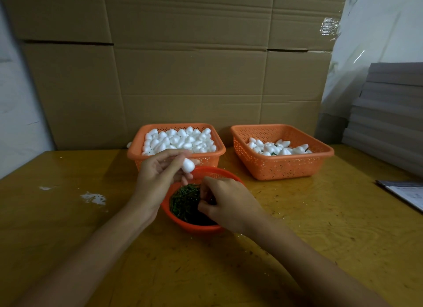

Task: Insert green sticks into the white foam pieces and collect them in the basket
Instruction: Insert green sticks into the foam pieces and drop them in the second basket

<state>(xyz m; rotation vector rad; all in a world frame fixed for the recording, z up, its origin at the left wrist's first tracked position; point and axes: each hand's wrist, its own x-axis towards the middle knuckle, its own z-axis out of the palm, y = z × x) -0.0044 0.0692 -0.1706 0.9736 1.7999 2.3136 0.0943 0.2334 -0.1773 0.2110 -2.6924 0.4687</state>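
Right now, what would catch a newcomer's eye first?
At the back of the table, the left basket is heaped with white foam pieces, the right basket part full. Nearer, the left hand pinches one foam piece near a round bowl where the right hand reaches among green sticks.

Left hand [158,176] holds a foam piece [188,165]; right hand [225,201] reaches into the round bowl [176,217] of green sticks [184,201]

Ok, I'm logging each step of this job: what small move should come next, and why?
Probably the right hand lifts one stick from the green sticks in the round bowl up to the foam piece. The left hand holds that piece, no stick showing, above the bowl; the right fingers curl among the sticks.
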